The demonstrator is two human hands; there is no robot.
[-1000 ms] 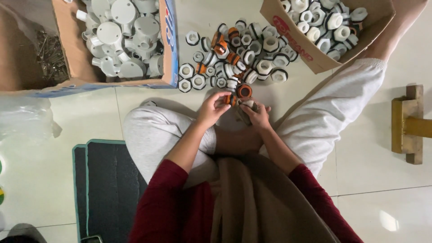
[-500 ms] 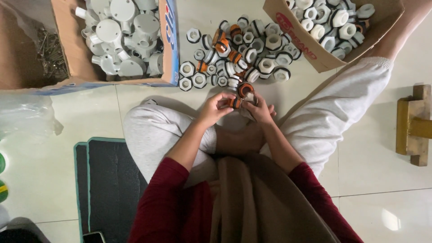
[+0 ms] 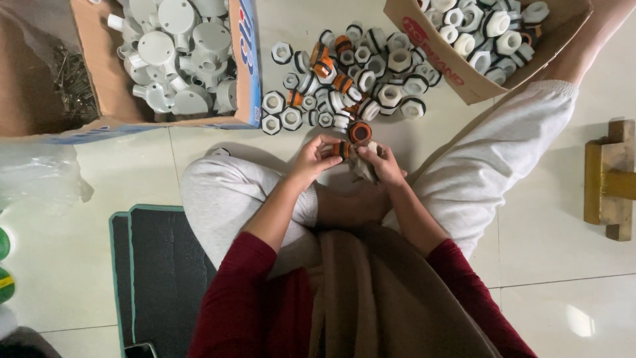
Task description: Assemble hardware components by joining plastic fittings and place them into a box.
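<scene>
Orange-ringed fitting [image 3: 342, 150] sits pinched between left hand [image 3: 313, 158] and right hand [image 3: 383, 166], just below the heap of fittings [image 3: 348, 73].

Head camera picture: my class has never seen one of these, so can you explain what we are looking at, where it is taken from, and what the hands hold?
The camera sits on a person's head and looks down at their lap; they sit cross-legged on a tiled floor. The left hand and right hand together hold a small orange and black fitting. Ahead lies a pile of white, black and orange fittings. Two cardboard boxes flank it: the left box holds larger round white parts, the right box more small fittings. A dark mat lies beside the left leg.
</scene>
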